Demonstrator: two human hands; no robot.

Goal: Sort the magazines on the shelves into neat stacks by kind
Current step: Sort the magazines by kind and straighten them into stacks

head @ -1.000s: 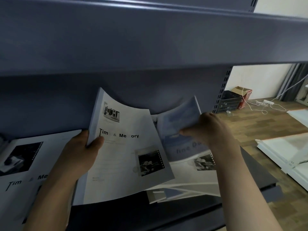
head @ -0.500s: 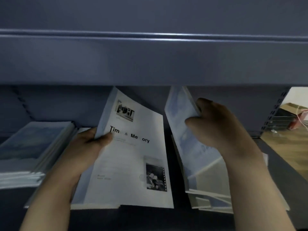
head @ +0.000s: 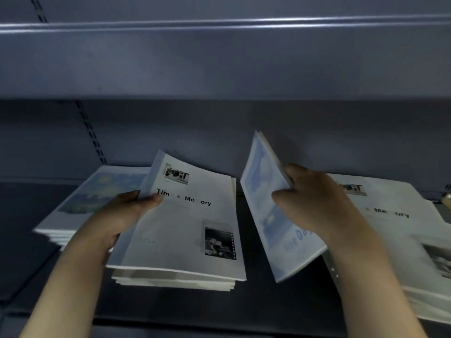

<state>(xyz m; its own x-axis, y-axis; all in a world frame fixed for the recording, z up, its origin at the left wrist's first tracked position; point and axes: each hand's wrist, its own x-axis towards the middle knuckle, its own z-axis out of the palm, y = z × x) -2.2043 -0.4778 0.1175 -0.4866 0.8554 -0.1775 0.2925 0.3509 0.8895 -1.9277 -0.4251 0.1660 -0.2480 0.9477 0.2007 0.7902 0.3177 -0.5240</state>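
Observation:
My left hand grips the left edge of a white "Time & Memory" magazine, thumb on its cover; the magazine lies atop a small stack of white magazines. My right hand grips a blue-covered magazine, held tilted up on its edge between the two white stacks. A stack with a blue sky cover lies at the left, partly behind my left hand. Another "Time & Memory" stack sits at the right, under my right forearm.
The dark shelf board carries all the stacks. The grey back panel stands close behind them, and the upper shelf hangs low overhead. A slotted upright runs down the back left.
The view has dropped toward the shelf and shifted. The white magazine now rests lower on its stack, and my right hand has carried the blue magazine apart from it, to the right.

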